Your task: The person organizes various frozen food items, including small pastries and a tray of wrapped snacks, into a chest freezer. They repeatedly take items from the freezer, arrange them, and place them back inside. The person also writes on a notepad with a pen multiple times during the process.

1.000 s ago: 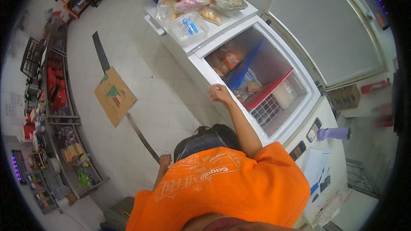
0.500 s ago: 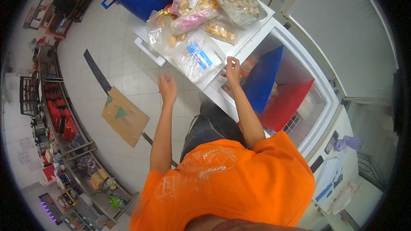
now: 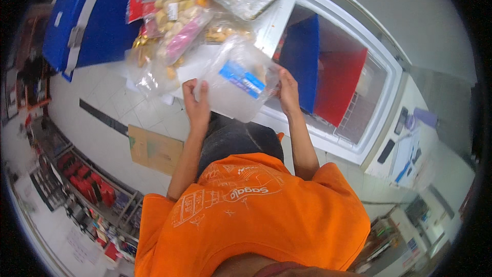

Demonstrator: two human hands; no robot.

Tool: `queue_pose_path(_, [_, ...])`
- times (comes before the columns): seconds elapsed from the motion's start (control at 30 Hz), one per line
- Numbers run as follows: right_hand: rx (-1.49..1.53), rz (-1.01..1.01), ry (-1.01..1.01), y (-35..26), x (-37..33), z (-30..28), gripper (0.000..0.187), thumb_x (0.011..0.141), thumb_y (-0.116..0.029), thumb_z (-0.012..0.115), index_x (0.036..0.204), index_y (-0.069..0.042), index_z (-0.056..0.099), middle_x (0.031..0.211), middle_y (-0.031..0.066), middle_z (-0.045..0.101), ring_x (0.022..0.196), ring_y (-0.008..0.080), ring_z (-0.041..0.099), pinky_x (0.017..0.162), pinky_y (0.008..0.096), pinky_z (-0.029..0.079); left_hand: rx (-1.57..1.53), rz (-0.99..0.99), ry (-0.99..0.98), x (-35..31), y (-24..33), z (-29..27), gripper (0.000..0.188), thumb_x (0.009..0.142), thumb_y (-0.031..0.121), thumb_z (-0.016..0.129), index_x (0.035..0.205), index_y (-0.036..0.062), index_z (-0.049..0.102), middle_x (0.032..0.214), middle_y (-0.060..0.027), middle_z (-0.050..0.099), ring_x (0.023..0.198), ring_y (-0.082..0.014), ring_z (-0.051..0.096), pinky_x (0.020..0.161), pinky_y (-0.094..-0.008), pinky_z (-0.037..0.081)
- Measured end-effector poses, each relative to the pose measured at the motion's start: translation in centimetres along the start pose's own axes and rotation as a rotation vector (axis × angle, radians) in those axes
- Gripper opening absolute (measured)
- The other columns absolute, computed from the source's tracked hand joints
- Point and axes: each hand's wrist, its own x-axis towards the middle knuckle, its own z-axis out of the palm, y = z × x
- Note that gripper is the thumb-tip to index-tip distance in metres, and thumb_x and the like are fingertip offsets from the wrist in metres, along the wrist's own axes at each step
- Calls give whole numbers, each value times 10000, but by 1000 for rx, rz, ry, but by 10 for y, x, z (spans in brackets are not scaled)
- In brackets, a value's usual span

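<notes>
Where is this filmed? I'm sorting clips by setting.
Probably a small grocery shop. An open chest freezer stands beside a heap of bagged frozen snacks, stocked shelves line the tiled floor, and both hands hold a clear plastic bag.

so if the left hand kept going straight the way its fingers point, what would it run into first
Probably the heap of clear plastic food bags piled on the white freezer top. The left hand already grips the clear bag with the blue label, fingers pointing up toward that heap. Depth is hard to judge here.
</notes>
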Motion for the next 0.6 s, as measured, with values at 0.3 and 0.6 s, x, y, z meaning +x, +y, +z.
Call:
queue_pose_path(0.3, [214, -236, -110, -51, -70, 28, 616, 1074, -476, 562, 1515, -46, 535, 1368, 109, 642, 1204, 195, 645, 887, 333, 594, -586, -314, -435, 46, 22, -43, 573, 1079, 485, 530, 1468, 70, 459, 1401, -84, 564, 1286, -228, 555, 1102, -409, 474])
queue_pose_path(0.6, [460, -309, -423, -20, -114, 53, 802, 1006, -232, 714, 1631, -61, 242, 1511, 122, 512, 1318, 233, 558, 969, 405, 572, -516, -408, -391, 32, 53, -72, 705, 1092, 541, 461, 1531, -8, 414, 1479, -166, 546, 1334, -266, 564, 1118, -435, 479])
